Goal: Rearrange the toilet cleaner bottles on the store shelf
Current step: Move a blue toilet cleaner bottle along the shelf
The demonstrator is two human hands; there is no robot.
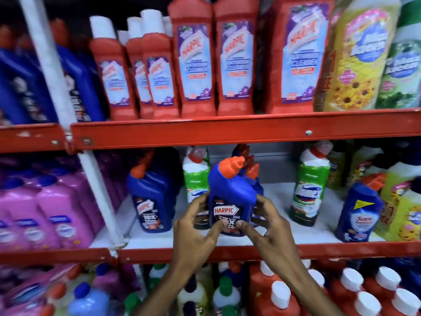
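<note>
Both hands are on one bottle now. The left hand (193, 226) and the right hand (266, 226) clasp the blue Harpic bottle (230, 197) from either side, thumbs pressed on the front label, fingers wrapped round the flanks, so a firm two-handed hold low on the body. The bottle stands upright, orange cap angled away to the right, label facing me, over the middle shelf (262, 238); I cannot tell whether its base touches the board or is just off it.

I read this as the placing step: squaring this bottle into line. Just left of the grip stands another blue Harpic bottle (152, 201), and directly behind the left fingers a green-labelled bottle (196, 179). Right of the grip the shelf lies bare up to a second green bottle (309, 190). Next move, I judge, calls for setting it down flat, label forward, without nudging the green one behind.
</note>
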